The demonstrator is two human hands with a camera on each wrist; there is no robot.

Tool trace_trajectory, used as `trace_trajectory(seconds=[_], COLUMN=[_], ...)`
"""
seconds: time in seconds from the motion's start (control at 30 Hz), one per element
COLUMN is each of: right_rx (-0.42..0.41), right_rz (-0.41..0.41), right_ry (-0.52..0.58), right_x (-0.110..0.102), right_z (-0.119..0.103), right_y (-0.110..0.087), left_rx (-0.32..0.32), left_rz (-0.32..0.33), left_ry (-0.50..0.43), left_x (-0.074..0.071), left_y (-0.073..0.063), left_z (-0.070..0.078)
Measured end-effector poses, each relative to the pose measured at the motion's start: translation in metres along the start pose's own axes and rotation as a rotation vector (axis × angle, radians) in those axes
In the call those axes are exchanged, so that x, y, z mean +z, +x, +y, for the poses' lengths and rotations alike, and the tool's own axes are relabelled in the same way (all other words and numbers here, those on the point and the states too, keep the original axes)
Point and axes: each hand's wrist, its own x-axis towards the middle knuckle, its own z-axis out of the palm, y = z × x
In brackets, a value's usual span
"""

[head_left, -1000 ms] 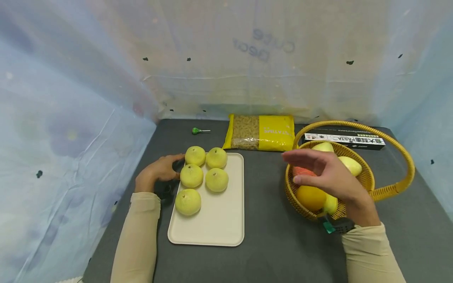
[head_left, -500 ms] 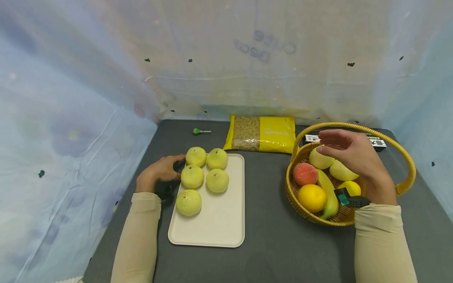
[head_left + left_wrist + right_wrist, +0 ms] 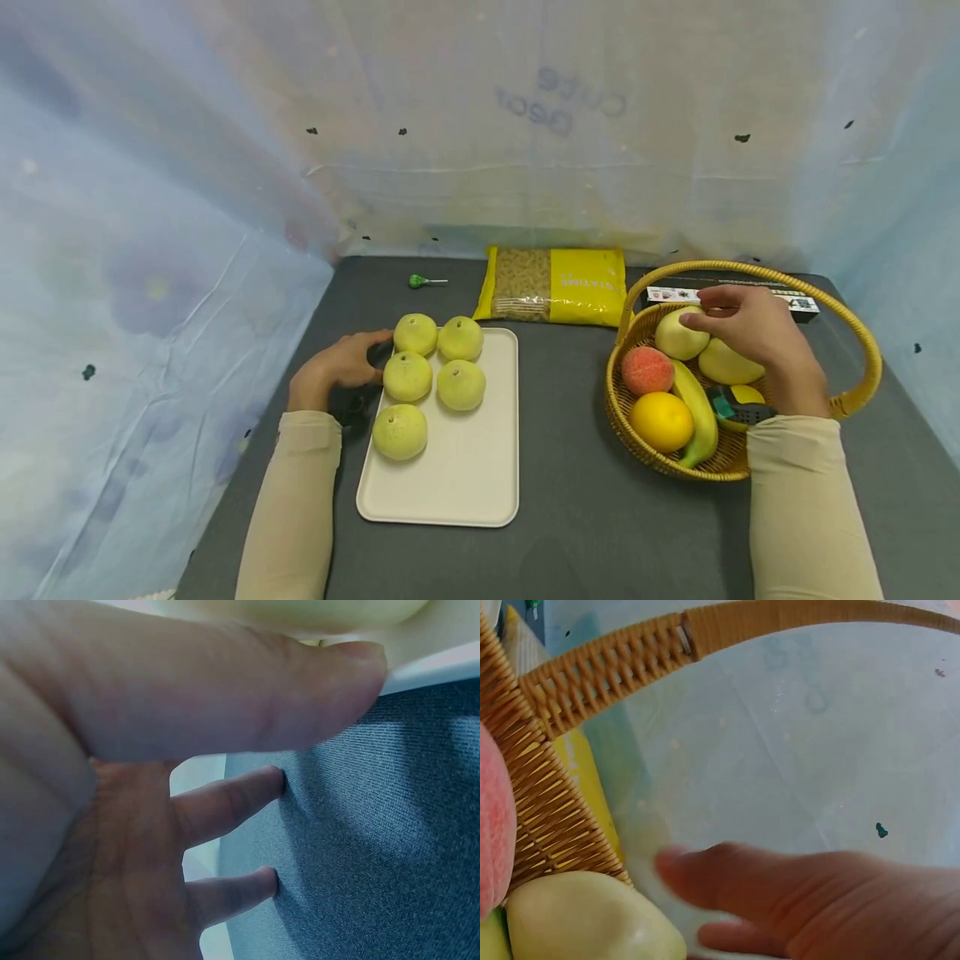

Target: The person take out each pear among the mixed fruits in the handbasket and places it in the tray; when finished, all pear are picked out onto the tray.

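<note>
My left hand [image 3: 345,362] rests at the left edge of a cream tray [image 3: 465,475], beside several round yellow-green fruits [image 3: 400,432]. In the left wrist view its thumb [image 3: 247,694] lies along the tray edge under a fruit, while other fingertips touch the dark tabletop [image 3: 367,825]. Over the back right of a wicker basket [image 3: 626,433] hovers my right hand [image 3: 761,333], thumb and fingers apart. Its thumb tip is close to a pale yellow-green fruit [image 3: 680,333]. The right wrist view shows nothing in its grasp. A peach [image 3: 647,371], an orange [image 3: 662,422] and a banana [image 3: 697,417] sit in the basket.
The basket's tall arched handle [image 3: 855,325] leans out to the right. Behind the basket lies a black pasta box [image 3: 806,307]. A yellow pasta bag [image 3: 585,283] and a green lollipop [image 3: 420,282] lie along the back edge, before a plastic curtain [image 3: 480,150].
My right hand has moved right and back over the basket, uncovering the peach, orange and banana, then dipped closer to the pale fruit. My left hand has stayed at the tray.
</note>
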Motion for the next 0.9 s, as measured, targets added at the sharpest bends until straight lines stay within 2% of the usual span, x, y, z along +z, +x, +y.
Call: trace_trajectory(seconds=[0.17, 0.43, 0.73, 0.9], right_rx=[-0.024, -0.041, -0.11, -0.133], right_rz=[-0.041, -0.038, -0.096, -0.082], right_ry=[-0.094, -0.061, -0.029, -0.084], right_x=[0.004, 0.008, 0.017, 0.019], right_z=[0.002, -0.001, 0.0, 0.0], right_y=[0.005, 0.01, 0.015, 0.017], left_rx=[-0.003, -0.01, -0.018, -0.015], left_rz=[0.0, 0.002, -0.001, 0.001], left_ry=[-0.002, 0.002, 0.004, 0.003], left_x=[0.001, 0.0, -0.001, 0.0], left_y=[-0.001, -0.001, -0.002, -0.002], left_z=[0.001, 0.001, 0.002, 0.002])
